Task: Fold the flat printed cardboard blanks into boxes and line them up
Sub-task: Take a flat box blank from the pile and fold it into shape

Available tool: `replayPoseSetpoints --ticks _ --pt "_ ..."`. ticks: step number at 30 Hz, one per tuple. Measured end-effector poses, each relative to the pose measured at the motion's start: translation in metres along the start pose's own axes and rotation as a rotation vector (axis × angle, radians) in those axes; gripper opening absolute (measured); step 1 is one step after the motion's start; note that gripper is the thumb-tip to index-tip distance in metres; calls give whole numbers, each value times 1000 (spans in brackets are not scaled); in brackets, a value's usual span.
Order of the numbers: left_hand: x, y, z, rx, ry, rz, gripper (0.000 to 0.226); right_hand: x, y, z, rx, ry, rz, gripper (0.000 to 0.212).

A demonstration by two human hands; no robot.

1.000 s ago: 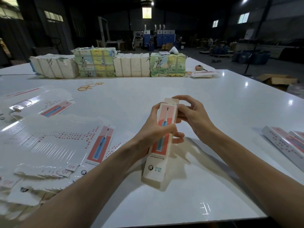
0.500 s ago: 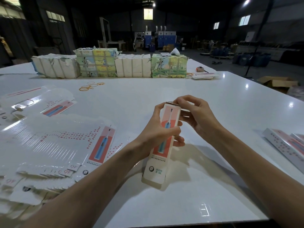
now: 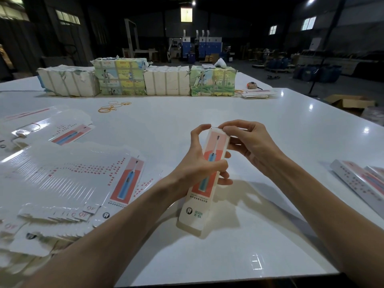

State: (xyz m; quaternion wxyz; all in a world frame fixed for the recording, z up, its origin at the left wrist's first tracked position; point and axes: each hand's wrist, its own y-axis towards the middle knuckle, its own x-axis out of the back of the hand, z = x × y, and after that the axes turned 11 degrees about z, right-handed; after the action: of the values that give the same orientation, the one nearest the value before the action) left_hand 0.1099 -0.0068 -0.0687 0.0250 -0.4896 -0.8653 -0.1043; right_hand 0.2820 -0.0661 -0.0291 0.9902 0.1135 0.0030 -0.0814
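A long narrow box [image 3: 196, 213] printed with a blue toothbrush on a red panel is held above the white table [image 3: 270, 125]. My left hand [image 3: 195, 165] grips its middle, thumb across the front and forefinger arched over the far end. My right hand [image 3: 249, 142] pinches the end flap at the box's far end. A fanned stack of flat printed blanks [image 3: 68, 183] lies on the table at the left. Folded boxes [image 3: 357, 179] lie side by side at the right edge.
Wrapped bundles of cardboard [image 3: 137, 80] stand in a row along the far side. Rubber bands [image 3: 113, 107] lie in front of them. A small stack of blanks [image 3: 256, 94] and a tape roll [image 3: 252, 85] sit at the far right. More loose blanks [image 3: 41, 127] lie far left.
The box's far end flap, sticking up a second ago, is now bent down over the end under my right fingers. My left forefinger has lifted and arched over the box end.
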Motion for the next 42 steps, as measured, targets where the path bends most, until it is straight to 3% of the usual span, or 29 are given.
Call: replayPoseSetpoints --ticks 11,19,24,28,32,35,37,39,40,42 --pt "6 1 -1 18 -58 -64 87 -7 -5 -3 -20 -13 136 21" --pt "8 2 1 25 -100 -72 83 -14 -5 -14 106 -254 41 19" --pt "5 3 4 7 -125 -108 82 -19 -6 -18 104 -228 23 20" --pt "3 3 3 -14 -345 -153 82 -33 -7 -26 137 -440 -42 30" --pt "5 3 -1 -121 -612 -195 56 -38 -9 -29 196 -739 -14 26" --pt "8 -1 -4 -188 -708 -121 23 -41 -13 -30 96 -912 105 61" --pt "7 -2 -5 -147 -682 -106 23 -41 -15 -29 68 -986 172 75" --pt "5 -1 -5 -54 -587 -116 50 -35 -16 -24 92 -996 171 73" --pt "4 -1 -4 2 -495 -132 61 -29 -16 -21 107 -1012 146 70" --pt "1 -4 1 82 -210 -150 62 -13 -20 -11 121 -1065 66 66"
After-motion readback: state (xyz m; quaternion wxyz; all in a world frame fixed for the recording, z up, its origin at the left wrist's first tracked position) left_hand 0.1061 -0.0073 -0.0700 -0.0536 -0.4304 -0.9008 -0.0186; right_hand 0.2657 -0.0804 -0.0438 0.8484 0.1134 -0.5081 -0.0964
